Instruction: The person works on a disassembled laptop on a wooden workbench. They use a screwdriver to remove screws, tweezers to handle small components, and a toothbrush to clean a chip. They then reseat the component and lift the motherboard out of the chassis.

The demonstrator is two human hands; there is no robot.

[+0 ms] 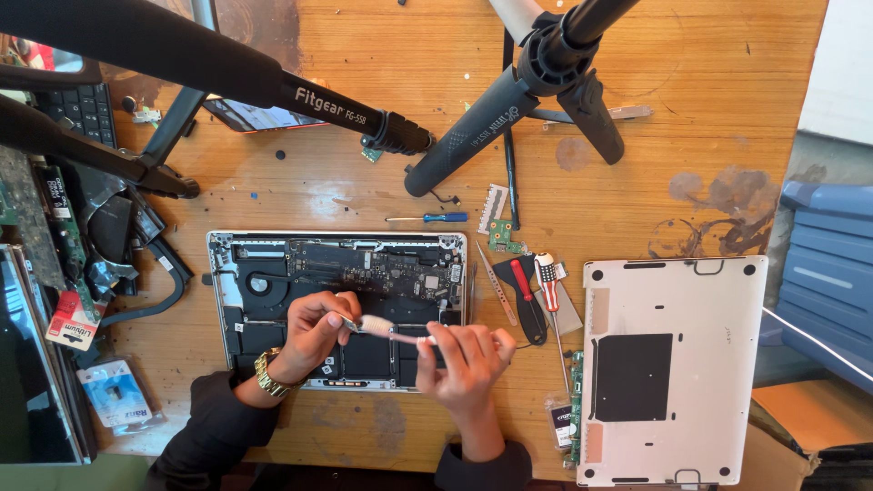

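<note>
Tripod legs cross the top of my view and hide part of the bench behind them, along with a phone that shows only as a dark strip. I see both hands over the opened laptop, whose bottom half they cover, so I cannot make out the parts beneath the fingers. My left hand is closed around one end of a small brush with a pale handle; my right hand pinches the other end. The brush lies nearly level, its long axis running left to right across the laptop and dipping slightly toward the right hand. Which end carries the bristles I cannot tell, since the fingers cover both tips. The laptop's long side runs left to right too. Its removed back cover lies on the bench to the right, cut off at the lower edge. Between them sit red-handled screwdrivers and tweezers.
</note>
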